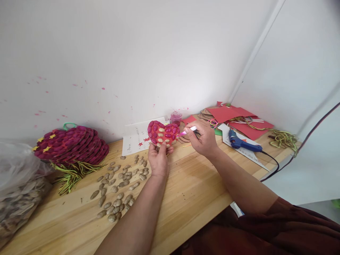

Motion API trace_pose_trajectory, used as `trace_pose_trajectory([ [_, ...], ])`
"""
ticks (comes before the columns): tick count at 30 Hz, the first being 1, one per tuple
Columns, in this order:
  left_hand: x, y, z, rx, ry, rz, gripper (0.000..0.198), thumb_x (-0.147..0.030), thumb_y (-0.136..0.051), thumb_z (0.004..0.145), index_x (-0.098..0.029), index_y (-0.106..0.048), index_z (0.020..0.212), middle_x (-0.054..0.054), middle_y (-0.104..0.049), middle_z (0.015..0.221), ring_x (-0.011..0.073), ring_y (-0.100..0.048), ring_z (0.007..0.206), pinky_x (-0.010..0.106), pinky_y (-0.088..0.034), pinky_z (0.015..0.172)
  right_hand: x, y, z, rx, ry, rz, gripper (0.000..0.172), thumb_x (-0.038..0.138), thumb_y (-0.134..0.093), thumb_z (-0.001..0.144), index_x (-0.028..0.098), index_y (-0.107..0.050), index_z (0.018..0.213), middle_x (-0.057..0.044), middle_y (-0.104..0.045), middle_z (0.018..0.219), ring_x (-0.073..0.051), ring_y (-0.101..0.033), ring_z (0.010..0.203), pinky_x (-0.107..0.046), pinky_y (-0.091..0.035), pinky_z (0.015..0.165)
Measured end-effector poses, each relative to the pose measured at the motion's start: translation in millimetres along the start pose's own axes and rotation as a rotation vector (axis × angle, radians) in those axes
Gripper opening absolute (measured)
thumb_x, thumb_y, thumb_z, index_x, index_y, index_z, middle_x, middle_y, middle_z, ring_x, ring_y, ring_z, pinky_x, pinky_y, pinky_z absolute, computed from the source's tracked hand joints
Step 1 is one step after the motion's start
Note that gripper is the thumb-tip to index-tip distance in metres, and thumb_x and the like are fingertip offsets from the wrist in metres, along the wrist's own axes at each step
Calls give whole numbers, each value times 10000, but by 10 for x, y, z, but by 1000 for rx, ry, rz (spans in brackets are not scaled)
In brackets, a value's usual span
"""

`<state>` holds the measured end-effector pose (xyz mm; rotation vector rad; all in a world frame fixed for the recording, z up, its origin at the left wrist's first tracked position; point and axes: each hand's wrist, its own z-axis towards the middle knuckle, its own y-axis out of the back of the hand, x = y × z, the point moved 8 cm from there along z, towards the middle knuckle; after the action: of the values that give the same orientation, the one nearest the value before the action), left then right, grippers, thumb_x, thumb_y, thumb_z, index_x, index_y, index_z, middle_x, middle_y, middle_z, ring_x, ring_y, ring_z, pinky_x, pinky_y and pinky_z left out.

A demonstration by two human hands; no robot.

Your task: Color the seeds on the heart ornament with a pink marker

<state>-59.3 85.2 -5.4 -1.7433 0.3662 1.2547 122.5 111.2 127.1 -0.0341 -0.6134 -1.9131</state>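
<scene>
My left hand (159,158) grips the lower edge of a red heart-shaped piece (161,131) covered with peanut shells, thumb on its front. Most of the shells are painted magenta; several down the middle and along the bottom are still pale. In my right hand (203,139) is a paintbrush (190,131) with a white handle, its pink tip at the heart's right edge. Behind the heart, a clear cup (176,117) of pink paint stands by the wall. A white paper sheet (130,139) with red stars lies behind my left hand.
Loose peanuts (117,202) are scattered left of my left arm. Finished magenta hearts (79,141) with yarn fringe are stacked at left, beside a plastic bag of peanuts (21,198). At right lie a blue glue gun (244,144) with a cord, red paper (225,115) and yarn (284,140).
</scene>
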Motion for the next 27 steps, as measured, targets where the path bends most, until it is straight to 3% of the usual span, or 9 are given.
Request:
trace_pose_trajectory([
  [5,-15,-11,-15,4,-15,8,500,-484,-895,628,-220,-590,923,-35,-676,712,154,-674,566,279,-556,585,-83,-79,-14,70,-57,-17,182,335,-597,1029,237,-680,899,-44,-778,832,-215,-660,759,-401,-469,766],
  [10,-26,-16,-23,9,-15,4,506,-483,-900,619,-221,-583,914,-40,-673,711,151,-675,559,270,-553,574,-60,8,3,-25,-24,-38,178,316,-603,1034,236,-671,890,-45,-775,833,-215,-670,785,-395,-466,787],
  [15,-37,-22,-31,13,-11,13,503,-481,-899,620,-219,-577,905,-30,-681,720,164,-693,576,290,-577,590,-57,-60,2,51,-37,-22,190,327,-598,1029,237,-673,879,-36,-765,804,-207,-648,736,-388,-459,752],
  [20,-39,-13,-28,12,-27,26,520,-504,-912,617,-226,-575,900,-30,-678,725,158,-687,593,286,-572,610,-68,-16,-2,-3,-40,-52,200,341,-593,1035,236,-671,884,-46,-770,817,-222,-660,787,-408,-453,790],
  [27,-41,-2,-24,5,-44,36,532,-510,-912,627,-225,-570,919,-17,-682,773,153,-681,607,286,-567,629,-75,-30,-5,19,-35,-46,189,327,-598,1030,235,-672,883,-42,-768,813,-215,-650,758,-408,-456,780],
])
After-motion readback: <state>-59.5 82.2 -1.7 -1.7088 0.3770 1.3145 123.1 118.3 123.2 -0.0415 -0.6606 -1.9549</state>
